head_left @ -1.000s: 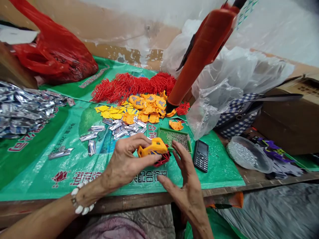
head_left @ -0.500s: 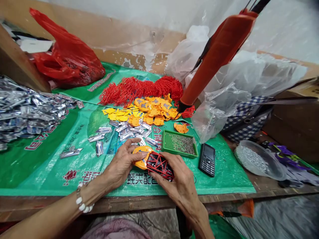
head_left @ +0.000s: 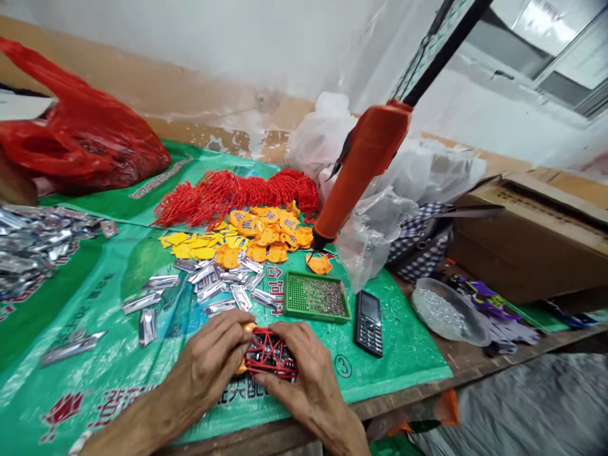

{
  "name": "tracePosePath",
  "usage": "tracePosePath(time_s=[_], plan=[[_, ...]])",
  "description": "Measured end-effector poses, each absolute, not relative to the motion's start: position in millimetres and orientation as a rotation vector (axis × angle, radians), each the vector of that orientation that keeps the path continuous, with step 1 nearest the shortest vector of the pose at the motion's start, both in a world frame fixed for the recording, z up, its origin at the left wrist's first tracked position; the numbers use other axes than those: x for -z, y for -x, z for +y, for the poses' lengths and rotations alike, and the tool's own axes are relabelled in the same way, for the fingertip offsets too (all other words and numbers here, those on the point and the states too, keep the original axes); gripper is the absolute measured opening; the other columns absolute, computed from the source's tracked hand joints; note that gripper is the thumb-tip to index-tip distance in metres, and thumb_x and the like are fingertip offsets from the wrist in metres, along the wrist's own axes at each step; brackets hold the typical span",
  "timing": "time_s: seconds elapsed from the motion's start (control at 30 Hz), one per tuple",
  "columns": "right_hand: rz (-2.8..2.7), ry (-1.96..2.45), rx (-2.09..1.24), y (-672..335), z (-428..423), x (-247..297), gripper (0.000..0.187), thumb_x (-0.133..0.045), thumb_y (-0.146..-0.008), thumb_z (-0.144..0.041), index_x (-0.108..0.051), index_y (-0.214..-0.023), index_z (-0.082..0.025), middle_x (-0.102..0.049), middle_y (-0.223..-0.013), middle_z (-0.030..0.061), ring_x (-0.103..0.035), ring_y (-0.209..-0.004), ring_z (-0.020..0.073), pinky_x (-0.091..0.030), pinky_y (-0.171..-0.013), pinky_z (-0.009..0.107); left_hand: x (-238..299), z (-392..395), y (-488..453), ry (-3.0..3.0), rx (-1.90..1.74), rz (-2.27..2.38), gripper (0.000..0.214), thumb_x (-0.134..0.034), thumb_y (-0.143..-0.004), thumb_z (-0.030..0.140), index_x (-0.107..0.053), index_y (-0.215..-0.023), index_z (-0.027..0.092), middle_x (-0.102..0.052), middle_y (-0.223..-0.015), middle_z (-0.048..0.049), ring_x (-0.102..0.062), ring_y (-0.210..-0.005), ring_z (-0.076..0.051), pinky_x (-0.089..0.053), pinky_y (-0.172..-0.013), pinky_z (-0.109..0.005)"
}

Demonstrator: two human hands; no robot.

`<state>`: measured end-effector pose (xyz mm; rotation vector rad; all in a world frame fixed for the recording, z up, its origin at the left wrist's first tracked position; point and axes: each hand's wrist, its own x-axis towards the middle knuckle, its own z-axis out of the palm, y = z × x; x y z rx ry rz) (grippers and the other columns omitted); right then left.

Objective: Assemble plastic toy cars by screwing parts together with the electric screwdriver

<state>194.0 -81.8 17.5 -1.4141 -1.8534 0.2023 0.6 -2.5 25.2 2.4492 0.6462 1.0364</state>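
Observation:
My left hand (head_left: 209, 367) and my right hand (head_left: 308, 386) are both closed round one small assembly near the table's front edge. It is a red wire-like plastic frame (head_left: 270, 354) pressed onto an orange plastic shell (head_left: 243, 366), most of which is hidden under my fingers. Behind it lie silver foil pieces (head_left: 209, 288), a pile of orange and yellow shells (head_left: 247, 234) and a heap of red frames (head_left: 232, 190). A green tray of small screws (head_left: 316, 297) sits just beyond my right hand.
An orange electric screwdriver (head_left: 356, 171) hangs over the table on a black cable. A black phone (head_left: 368, 323) lies right of the tray. A clear bowl of metal bits (head_left: 444, 310), a cardboard box (head_left: 532, 240), clear plastic bags (head_left: 380, 221) and a red bag (head_left: 80, 145) ring the green mat (head_left: 95, 367).
My right hand came onto the red frame and both hands closed over the assembly, turning it so the red frame faces up. The view shifted upward and left.

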Motion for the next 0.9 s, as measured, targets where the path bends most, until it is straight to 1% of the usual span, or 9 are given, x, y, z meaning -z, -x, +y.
tracePosePath(time_s=[0.1, 0.23, 0.3, 0.4, 0.47, 0.6, 0.7, 0.83, 0.9], plan=[[-1.907, 1.358, -0.235, -198.3, -78.4, -14.4, 0.051, -0.067, -0.084, -0.047, -0.052, -0.126, -0.022, -0.068, -0.111, 0.0076, -0.065, -0.096, 0.0219, -0.057, -0.082, 0.037, -21.0, -2.5, 3.4, -2.516, -0.984, 0.59, 0.011, -0.052, -0.095, 0.017, -0.056, -0.105, 0.019, -0.066, -0.121, -0.0111, -0.061, -0.118, -0.022, -0.053, -0.101, -0.034], [-1.937, 1.299, -0.273, -203.5, -75.6, -13.5, 0.052, -0.066, -0.085, -0.046, -0.048, -0.128, -0.023, -0.068, -0.112, 0.0075, -0.066, -0.097, 0.0218, -0.058, -0.083, 0.034, -17.6, 1.4, 2.9, -2.621, -0.93, 0.478, 0.033, -0.062, -0.093, 0.034, -0.051, -0.119, 0.019, -0.065, -0.125, -0.0134, -0.06, -0.12, -0.025, -0.051, -0.104, -0.036], [-1.936, 1.303, -0.309, -207.1, -78.0, -15.0, 0.057, -0.065, -0.086, -0.045, -0.044, -0.134, -0.023, -0.065, -0.12, 0.0092, -0.064, -0.109, 0.0234, -0.056, -0.092, 0.037, -18.0, 4.9, 0.3, -2.616, -0.928, 0.431, 0.035, -0.064, -0.091, 0.038, -0.051, -0.117, 0.018, -0.067, -0.119, -0.0129, -0.062, -0.115, -0.025, -0.053, -0.101, -0.037], [-1.921, 1.33, -0.427, -215.9, -87.0, -18.0, 0.073, -0.07, -0.082, -0.044, -0.037, -0.145, -0.025, -0.054, -0.14, 0.0116, -0.051, -0.132, 0.0274, -0.047, -0.108, 0.045, -22.1, 8.7, -2.1, -2.657, -0.823, 0.383, 0.035, -0.068, -0.088, 0.034, -0.05, -0.113, 0.018, -0.067, -0.114, -0.0117, -0.063, -0.109, -0.025, -0.055, -0.095, -0.038], [-1.862, 1.373, -0.513, -222.6, -94.3, -18.1, 0.068, -0.071, -0.082, -0.043, -0.044, -0.142, -0.027, -0.051, -0.144, 0.0114, -0.047, -0.136, 0.0282, -0.044, -0.111, 0.046, -25.7, 8.6, -2.1, -2.674, -0.721, 0.419, 0.037, -0.068, -0.088, 0.029, -0.048, -0.117, 0.018, -0.065, -0.117, -0.0105, -0.061, -0.11, -0.025, -0.054, -0.095, -0.038], [-1.698, 1.427, -0.599, -229.2, -103.9, -13.7, 0.045, -0.065, -0.087, -0.04, -0.059, -0.13, -0.03, -0.059, -0.136, 0.0086, -0.057, -0.127, 0.0229, -0.05, -0.104, 0.037, -29.5, 4.6, -3.0, -2.614, -0.542, 0.521, 0.05, -0.064, -0.091, 0.026, -0.039, -0.134, 0.021, -0.059, -0.125, -0.0096, -0.053, -0.117, -0.024, -0.05, -0.098, -0.038], [-1.661, 1.397, -0.586, -227.9, -103.4, -12.0, 0.047, -0.069, -0.085, -0.039, -0.059, -0.131, -0.032, -0.061, -0.135, 0.0064, -0.059, -0.125, 0.0211, -0.051, -0.104, 0.034, -25.9, 4.0, -6.7, -2.642, -0.515, 0.524, 0.05, -0.058, -0.093, 0.025, -0.036, -0.137, 0.023, -0.058, -0.123, -0.0079, -0.054, -0.112, -0.023, -0.048, -0.095, -0.037], [-1.687, 1.345, -0.553, -226.2, -98.7, -12.2, 0.051, -0.072, -0.083, -0.035, -0.057, -0.132, -0.032, -0.062, -0.133, 0.006, -0.06, -0.123, 0.0199, -0.051, -0.103, 0.032, -12.4, 5.6, -12.7, -2.875, -0.545, 0.457, 0.069, -0.063, -0.086, 0.047, -0.034, -0.143, 0.021, -0.057, -0.128, -0.0114, -0.054, -0.111, -0.029, -0.043, -0.093, -0.044], [-1.702, 1.344, -0.535, -226.3, -97.8, -11.5, 0.052, -0.072, -0.083, -0.034, -0.057, -0.132, -0.032, -0.062, -0.133, 0.0065, -0.06, -0.123, 0.02, -0.051, -0.103, 0.032, -5.6, 4.8, -14.9, -2.934, -0.601, 0.492, 0.07, -0.066, -0.083, 0.047, -0.037, -0.14, 0.019, -0.058, -0.129, -0.0124, -0.054, -0.112, -0.03, -0.041, -0.094, -0.045]])
